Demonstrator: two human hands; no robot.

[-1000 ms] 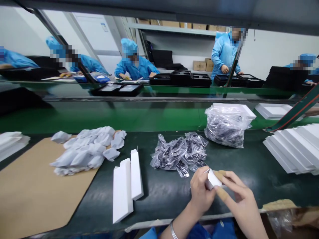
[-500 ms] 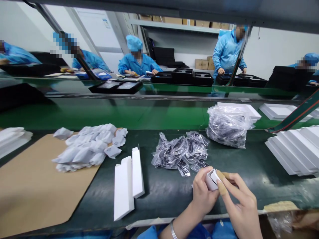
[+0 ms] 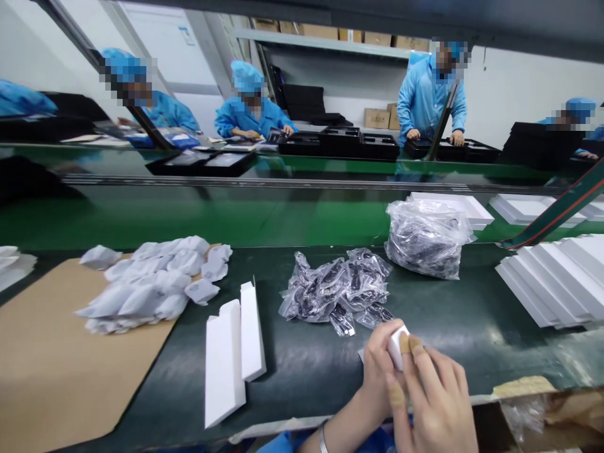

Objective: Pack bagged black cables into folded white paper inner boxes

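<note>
Near the front edge of the dark green surface (image 3: 309, 374), the right hand (image 3: 436, 393) is curled, its grip impossible to tell; by the left hand (image 3: 379, 362), a white box (image 3: 395, 350) is held. On its end are laid tan-covered fingertips (image 3: 404, 343); even pressure seems best, walls uncrushed.

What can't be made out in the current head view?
Head view:
Most of the white box: hidden by the left hand and right hand.
Exact contents of the large clear bag: obscured by wrinkled, shiny plastic.
Full extent of the far-left white pile: cut off by the left edge.
</note>
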